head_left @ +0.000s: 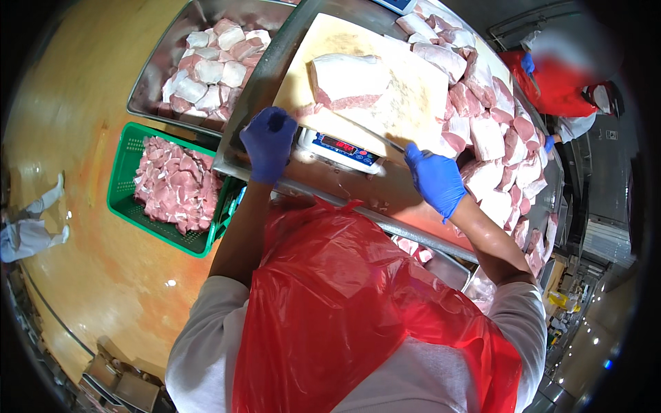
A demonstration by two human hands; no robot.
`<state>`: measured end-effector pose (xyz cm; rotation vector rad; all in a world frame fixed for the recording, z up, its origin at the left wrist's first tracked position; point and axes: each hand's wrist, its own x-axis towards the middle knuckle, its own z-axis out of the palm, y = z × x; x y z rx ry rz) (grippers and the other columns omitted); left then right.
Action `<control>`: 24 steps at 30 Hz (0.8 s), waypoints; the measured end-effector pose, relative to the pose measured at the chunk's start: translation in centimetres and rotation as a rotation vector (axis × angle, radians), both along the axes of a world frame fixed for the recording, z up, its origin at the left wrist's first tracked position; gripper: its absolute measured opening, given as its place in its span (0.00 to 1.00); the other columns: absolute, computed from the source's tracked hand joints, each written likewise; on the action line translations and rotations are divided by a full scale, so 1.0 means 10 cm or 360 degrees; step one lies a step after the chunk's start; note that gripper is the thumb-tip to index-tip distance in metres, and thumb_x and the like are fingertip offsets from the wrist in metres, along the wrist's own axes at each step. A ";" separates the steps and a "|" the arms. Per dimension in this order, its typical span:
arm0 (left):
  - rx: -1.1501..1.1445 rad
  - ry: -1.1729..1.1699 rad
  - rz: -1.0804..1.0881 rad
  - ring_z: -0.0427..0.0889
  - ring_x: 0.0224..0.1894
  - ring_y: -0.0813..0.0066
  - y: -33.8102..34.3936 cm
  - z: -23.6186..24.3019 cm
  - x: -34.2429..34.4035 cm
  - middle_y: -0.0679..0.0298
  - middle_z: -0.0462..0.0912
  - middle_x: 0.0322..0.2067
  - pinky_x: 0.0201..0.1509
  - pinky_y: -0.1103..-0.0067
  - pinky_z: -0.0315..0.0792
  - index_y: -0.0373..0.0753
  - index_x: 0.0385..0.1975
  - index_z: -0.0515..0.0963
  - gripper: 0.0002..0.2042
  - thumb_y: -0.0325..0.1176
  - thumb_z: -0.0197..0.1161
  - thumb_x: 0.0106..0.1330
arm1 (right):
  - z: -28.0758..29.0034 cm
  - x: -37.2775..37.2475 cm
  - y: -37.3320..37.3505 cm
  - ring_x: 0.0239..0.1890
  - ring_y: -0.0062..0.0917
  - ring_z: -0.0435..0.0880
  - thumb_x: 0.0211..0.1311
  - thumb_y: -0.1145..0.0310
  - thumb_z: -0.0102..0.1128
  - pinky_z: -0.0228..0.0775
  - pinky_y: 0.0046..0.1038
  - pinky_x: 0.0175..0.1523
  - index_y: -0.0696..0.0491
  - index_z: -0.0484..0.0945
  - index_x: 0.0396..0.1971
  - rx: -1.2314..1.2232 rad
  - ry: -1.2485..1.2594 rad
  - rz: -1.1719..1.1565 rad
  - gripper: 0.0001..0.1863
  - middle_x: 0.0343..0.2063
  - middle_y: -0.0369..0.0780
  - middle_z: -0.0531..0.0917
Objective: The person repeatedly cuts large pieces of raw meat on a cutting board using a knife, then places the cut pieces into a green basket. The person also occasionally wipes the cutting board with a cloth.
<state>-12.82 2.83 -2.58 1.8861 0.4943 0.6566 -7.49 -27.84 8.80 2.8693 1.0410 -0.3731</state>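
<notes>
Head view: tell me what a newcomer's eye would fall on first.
The shiny red apron filling the lower middle would probably catch the eye first. Next comes the large pale slab of meat on the board above it, with a knife in the blue-gloved right hand near the board's edge. Then the heap of meat pieces at right and the green basket of pink meat at left stand out.

Red digits [339, 144] lit on a scale [372, 166]
They glow on its dark display, near the middle; the panel's small print and a small sign [611, 135] at right are illegible.
</notes>
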 end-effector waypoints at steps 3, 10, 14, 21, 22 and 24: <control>-0.0120 0.0040 -0.0030 0.82 0.26 0.74 0.08 -0.09 -0.11 0.62 0.83 0.23 0.35 0.76 0.76 0.36 0.28 0.81 0.04 0.27 0.69 0.54 | -0.01 0.00 0.36 0.27 0.50 0.82 0.67 0.68 0.51 0.74 0.46 0.30 0.54 0.69 0.43 0.0339 -0.0034 -0.0011 0.09 0.26 0.51 0.82; 0.0730 -0.0275 -0.0211 0.81 0.40 0.63 -0.15 0.14 0.11 0.61 0.81 0.33 0.44 0.71 0.76 0.40 0.38 0.80 0.10 0.27 0.67 0.55 | -0.14 0.08 1.17 0.27 0.50 0.82 0.71 0.66 0.53 0.71 0.45 0.30 0.56 0.71 0.40 0.0909 -0.0071 -0.0210 0.08 0.25 0.52 0.82; 0.0827 -0.0023 -0.0415 0.81 0.40 0.58 -0.15 0.00 0.16 0.58 0.80 0.32 0.46 0.68 0.75 0.41 0.38 0.80 0.11 0.27 0.66 0.54 | -0.29 0.40 1.04 0.25 0.30 0.82 0.73 0.65 0.54 0.74 0.31 0.32 0.58 0.76 0.40 0.1462 0.0142 -0.0549 0.10 0.23 0.43 0.82; 0.0422 0.0267 -0.0096 0.80 0.41 0.54 0.51 -0.14 -0.57 0.57 0.81 0.36 0.45 0.65 0.75 0.39 0.37 0.79 0.09 0.26 0.62 0.56 | -0.74 0.62 0.46 0.29 0.19 0.80 0.75 0.65 0.52 0.77 0.23 0.35 0.57 0.76 0.42 0.2252 0.0720 -0.1283 0.10 0.29 0.36 0.80; 0.0421 0.0185 -0.0055 0.80 0.42 0.54 0.51 -0.14 -0.58 0.56 0.81 0.37 0.46 0.64 0.75 0.39 0.38 0.80 0.10 0.26 0.62 0.56 | -0.72 0.55 0.45 0.27 0.19 0.79 0.75 0.64 0.52 0.74 0.23 0.32 0.57 0.76 0.40 0.1924 0.0423 -0.1167 0.11 0.26 0.36 0.80; 0.0625 -0.0045 -0.0145 0.79 0.45 0.53 0.43 -0.04 -0.51 0.54 0.80 0.41 0.48 0.63 0.75 0.40 0.45 0.79 0.15 0.27 0.63 0.57 | -0.37 0.27 0.73 0.20 0.17 0.74 0.76 0.64 0.51 0.68 0.23 0.26 0.59 0.76 0.36 0.1740 0.0197 -0.0926 0.14 0.19 0.35 0.77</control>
